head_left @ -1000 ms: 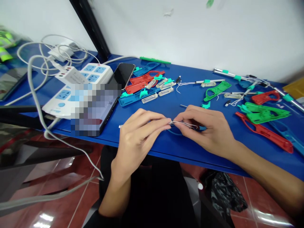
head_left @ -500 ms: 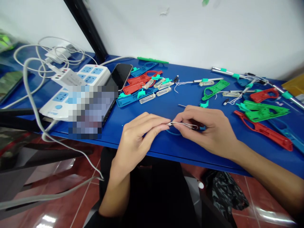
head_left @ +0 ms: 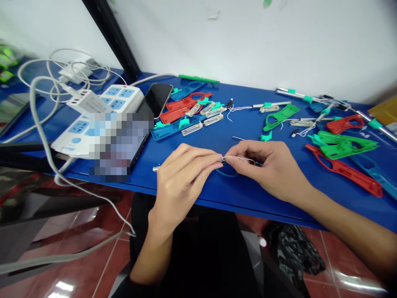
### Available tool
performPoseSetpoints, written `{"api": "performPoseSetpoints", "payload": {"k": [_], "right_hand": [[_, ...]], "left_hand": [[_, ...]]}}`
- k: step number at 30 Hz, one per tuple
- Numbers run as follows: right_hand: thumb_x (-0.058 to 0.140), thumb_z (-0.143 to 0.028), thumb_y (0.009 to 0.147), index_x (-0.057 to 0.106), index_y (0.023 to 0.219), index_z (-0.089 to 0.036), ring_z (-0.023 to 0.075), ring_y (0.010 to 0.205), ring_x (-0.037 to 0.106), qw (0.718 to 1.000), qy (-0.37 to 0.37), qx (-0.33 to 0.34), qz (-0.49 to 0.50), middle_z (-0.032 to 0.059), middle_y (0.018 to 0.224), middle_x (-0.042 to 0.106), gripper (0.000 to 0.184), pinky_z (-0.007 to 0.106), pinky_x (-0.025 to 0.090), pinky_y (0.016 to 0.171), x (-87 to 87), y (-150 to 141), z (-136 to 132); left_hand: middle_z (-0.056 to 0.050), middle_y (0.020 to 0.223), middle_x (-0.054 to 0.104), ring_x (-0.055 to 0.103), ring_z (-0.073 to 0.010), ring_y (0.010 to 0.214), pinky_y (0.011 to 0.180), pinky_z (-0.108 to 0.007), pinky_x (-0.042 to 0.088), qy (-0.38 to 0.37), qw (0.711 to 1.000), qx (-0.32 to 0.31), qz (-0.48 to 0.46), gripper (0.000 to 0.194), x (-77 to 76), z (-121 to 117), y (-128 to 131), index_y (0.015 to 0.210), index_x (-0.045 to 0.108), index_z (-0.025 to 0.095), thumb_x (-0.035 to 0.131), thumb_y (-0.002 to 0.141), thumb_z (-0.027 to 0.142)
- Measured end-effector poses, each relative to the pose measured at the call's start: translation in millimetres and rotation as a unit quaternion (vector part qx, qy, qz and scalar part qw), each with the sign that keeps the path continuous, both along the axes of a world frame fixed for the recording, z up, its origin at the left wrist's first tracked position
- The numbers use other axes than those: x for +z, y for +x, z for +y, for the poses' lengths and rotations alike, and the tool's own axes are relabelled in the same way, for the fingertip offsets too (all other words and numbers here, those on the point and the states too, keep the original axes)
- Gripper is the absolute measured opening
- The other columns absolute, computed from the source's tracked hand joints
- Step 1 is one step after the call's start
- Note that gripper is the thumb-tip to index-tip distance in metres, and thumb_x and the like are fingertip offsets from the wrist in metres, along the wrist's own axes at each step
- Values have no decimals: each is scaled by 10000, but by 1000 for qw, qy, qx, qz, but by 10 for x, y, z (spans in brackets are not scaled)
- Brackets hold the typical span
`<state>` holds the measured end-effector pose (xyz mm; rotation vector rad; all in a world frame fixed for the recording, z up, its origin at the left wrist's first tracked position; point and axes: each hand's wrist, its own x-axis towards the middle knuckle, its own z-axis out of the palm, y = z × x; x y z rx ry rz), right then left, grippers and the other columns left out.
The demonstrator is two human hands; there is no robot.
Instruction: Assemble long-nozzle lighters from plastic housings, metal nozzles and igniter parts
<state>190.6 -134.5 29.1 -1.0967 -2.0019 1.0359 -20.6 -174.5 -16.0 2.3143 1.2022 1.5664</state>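
One white wire [head_left: 238,157] being worked, I judge.
My left hand [head_left: 186,176] pinches a metallic tip [head_left: 222,159], my right hand [head_left: 268,165] that wire; next calls for steadiness.

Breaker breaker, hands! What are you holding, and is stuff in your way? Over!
Left hand: pinching small silver metal end. Right hand: pinching thin white wire. Teal plastic clip just beyond right hand, not between the hands. Over.

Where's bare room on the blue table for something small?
One patch lies between the clear plastic pieces and the green frame, beyond the right hand; another between the left hand, right forearm and the table's front edge. Crowded: the right end, with red parts and green parts, and the left, with the power strip.
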Motion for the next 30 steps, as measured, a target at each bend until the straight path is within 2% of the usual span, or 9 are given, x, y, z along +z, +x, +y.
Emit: {"api": "performPoseSetpoints", "payload": {"k": [3,7,12,18,21,25,30], "right_hand": [[705,-270,1039,791,928,-202,127,635,567,996,90,6,-24,-14,718,667,156,263,440,589,-49,20,-15],[685,-241,1073,783,1107,-204,138,681,592,963,260,43,-57,-6,772,646,110,270,472,637,-125,61,-38],[686,-216,1084,745,1276,-221,134,720,646,934,343,63,-75,12,880,715,201,252,502,652,-149,107,-42],[672,-238,1098,767,1248,-261,150,733,672,926,360,50,-104,31,926,758,179,268,529,682,-146,127,-76],[684,-223,1088,774,1204,-248,144,704,639,938,334,51,-76,17,871,723,149,268,503,650,-158,113,-71],[703,-204,1069,776,1152,-219,131,655,575,959,274,68,-26,-26,752,604,112,266,466,615,-171,91,-40],[707,-247,1076,771,1169,-235,135,650,558,961,263,74,-32,-30,748,588,114,274,452,603,-174,88,-42]], "left_hand": [[-31,1070,855,760,-169,962,883,-357,591,7,1000,12,3,155,9,-5,-2,1097,795,202,800,990,91],[-19,1062,852,764,-175,969,891,-369,594,3,1000,9,-21,149,44,-11,-18,1071,793,224,804,989,100],[-14,1068,847,770,-192,975,894,-394,598,1,999,6,-32,154,54,-23,-20,1091,787,256,802,998,135],[-17,1041,846,776,-195,933,888,-401,606,16,999,9,-27,125,43,-21,-9,1115,776,261,781,1021,178],[-14,1034,845,770,-192,935,874,-401,603,9,1000,10,-18,105,47,-30,-2,1078,757,258,773,1026,169],[-9,1008,840,746,-190,930,882,-408,597,3,999,24,-20,134,39,-48,14,1010,712,255,754,1028,128],[-11,1012,827,755,-169,918,854,-363,588,-5,999,2,-34,173,22,-49,25,991,684,235,743,1016,73]]}}
